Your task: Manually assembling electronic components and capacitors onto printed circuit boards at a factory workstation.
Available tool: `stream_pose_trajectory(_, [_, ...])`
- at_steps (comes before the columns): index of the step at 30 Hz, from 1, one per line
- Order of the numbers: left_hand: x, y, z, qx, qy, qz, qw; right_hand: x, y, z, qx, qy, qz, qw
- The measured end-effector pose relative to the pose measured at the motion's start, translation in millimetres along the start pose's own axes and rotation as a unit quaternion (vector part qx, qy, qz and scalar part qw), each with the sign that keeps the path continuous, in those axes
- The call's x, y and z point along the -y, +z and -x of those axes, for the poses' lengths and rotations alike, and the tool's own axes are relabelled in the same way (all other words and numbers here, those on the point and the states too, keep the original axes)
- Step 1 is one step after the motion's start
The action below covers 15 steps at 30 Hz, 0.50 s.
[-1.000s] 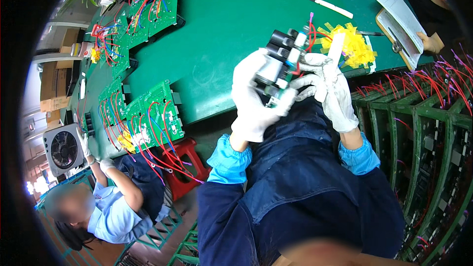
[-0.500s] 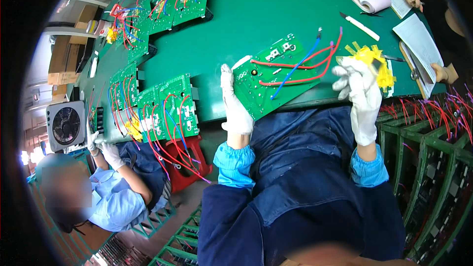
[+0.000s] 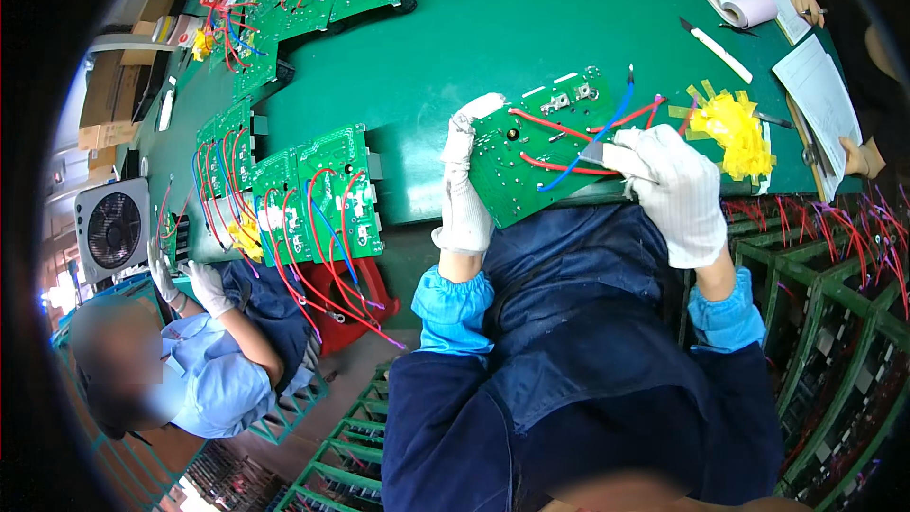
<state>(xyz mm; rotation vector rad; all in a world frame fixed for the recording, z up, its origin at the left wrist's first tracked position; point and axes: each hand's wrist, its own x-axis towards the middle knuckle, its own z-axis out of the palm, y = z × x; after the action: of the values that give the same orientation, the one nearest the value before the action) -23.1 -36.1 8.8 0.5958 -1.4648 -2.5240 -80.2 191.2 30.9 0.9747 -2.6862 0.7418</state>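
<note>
My left hand (image 3: 466, 185), in a white glove, grips the left edge of a green circuit board (image 3: 500, 180) with its fingers at the upper corner. The board is tilted at the table's near edge. Red wires (image 3: 555, 123) and a blue wire (image 3: 572, 171) rise from its face toward the right. Closed over the wires is my gloved right hand (image 3: 675, 192). A thin, grey, pointed tool (image 3: 603, 154) sticks out from its fingers across the wires; its exact kind is unclear. My right fingers hide part of the red wires.
Yellow tape strips (image 3: 735, 133) lie bunched to the right, near a white-handled knife (image 3: 718, 52) and a clipboard (image 3: 806, 133). More wired boards (image 3: 336, 194) stand left, beside a co-worker (image 3: 213, 360). Another person's hand (image 3: 808, 5) is far right. Green racks (image 3: 806, 294) flank me.
My right hand has moved left from the yellow tape to the wires, and a grey tool now shows in it. The board has shifted slightly right in the picture, still in my left hand.
</note>
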Motion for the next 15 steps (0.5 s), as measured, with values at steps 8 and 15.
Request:
stream_pose_trajectory(8, [1,-10,-9,0.074,-0.002,0.024,0.997,-22,-36,-60,-0.081,-0.172,0.087,0.978])
stream_pose_trajectory(15, [-4,3,-9,0.053,-0.034,0.030,0.998,-120,3,-84,-0.028,-0.179,0.070,0.981])
